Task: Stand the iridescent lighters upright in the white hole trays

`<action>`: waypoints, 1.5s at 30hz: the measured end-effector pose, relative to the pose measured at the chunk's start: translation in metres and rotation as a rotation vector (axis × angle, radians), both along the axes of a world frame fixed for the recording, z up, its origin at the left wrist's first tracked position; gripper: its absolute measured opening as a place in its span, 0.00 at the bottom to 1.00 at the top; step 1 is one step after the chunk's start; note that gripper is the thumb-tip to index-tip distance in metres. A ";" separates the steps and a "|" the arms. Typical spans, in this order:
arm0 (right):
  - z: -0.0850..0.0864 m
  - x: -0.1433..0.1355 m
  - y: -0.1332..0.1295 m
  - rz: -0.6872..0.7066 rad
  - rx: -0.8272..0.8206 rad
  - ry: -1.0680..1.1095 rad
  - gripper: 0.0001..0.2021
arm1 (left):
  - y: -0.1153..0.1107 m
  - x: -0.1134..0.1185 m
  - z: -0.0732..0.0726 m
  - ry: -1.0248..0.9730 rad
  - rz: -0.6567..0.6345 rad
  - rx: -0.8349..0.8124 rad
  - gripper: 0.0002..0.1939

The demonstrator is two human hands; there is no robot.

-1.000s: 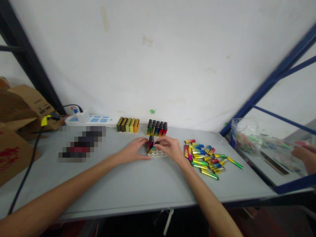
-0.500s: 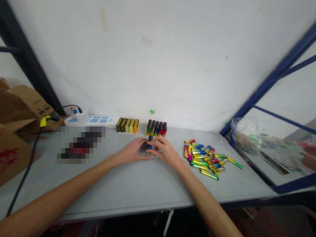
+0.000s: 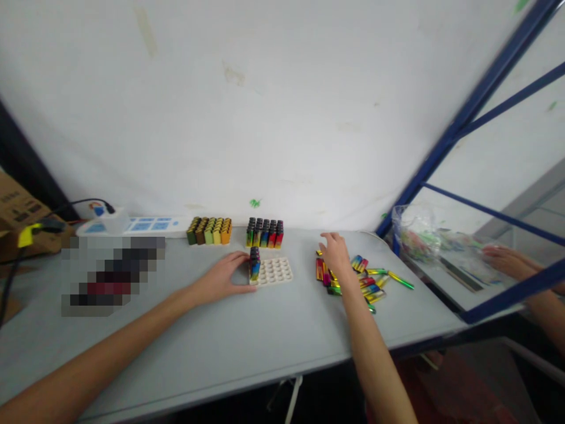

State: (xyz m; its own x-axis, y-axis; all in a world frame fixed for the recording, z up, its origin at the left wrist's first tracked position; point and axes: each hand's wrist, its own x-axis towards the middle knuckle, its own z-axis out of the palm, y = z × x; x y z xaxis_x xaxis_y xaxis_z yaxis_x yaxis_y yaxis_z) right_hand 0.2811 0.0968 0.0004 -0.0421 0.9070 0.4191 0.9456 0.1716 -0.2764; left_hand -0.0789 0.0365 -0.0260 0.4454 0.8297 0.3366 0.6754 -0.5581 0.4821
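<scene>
Currently frames the left end of the white holed tray (image 3: 276,272) with the left hand (image 3: 223,273), curved open, thumb at the near corner and fingers around the back, beside the row of upright lighters (image 3: 255,268). Reaches with the right hand (image 3: 336,254) over the far left part of the scattered metallic lighters (image 3: 368,282), fingers partly bent; cannot tell from here whether pinching one, since hidden beneath the palm.

Sees the tray flat on the grey table (image 3: 265,335), between both hands, with black-topped, rainbow-bodied lighters along its left edge and bare round holes to the right. Finds the scattered lighters lying on their sides, well right of the tray, in red, yellow, blue and green, some overlapping.

Behind the tray, near the wall, shows a block of black-topped lighters (image 3: 265,233), and left of that a block of gold-topped lighters (image 3: 209,231). Farther left, includes a white power strip (image 3: 154,226), a pixelated dark patch (image 3: 117,274) and a cardboard box (image 3: 20,203). To the right, past the blue metal frame (image 3: 448,136), takes in a clear plastic bag (image 3: 415,232) and another person's hands (image 3: 507,260).
</scene>
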 end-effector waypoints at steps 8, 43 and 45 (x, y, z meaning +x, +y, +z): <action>-0.012 0.067 0.004 -0.157 -0.286 -0.063 0.20 | 0.001 0.000 -0.002 -0.008 0.005 0.002 0.41; 0.011 -0.092 -0.044 0.838 -0.005 0.298 0.07 | -0.002 0.001 -0.001 -0.068 -0.036 -0.019 0.37; 0.013 -0.090 -0.045 0.839 0.021 0.368 0.07 | -0.002 0.001 -0.002 -0.070 -0.035 -0.010 0.38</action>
State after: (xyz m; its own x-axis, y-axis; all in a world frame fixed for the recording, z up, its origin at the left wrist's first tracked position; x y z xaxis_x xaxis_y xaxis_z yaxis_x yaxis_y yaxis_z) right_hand 0.1909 0.0521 0.0131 -0.5443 0.6315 0.5522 0.3616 0.7706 -0.5248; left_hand -0.0777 0.0342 -0.0276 0.4497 0.8178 0.3591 0.6204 -0.5753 0.5331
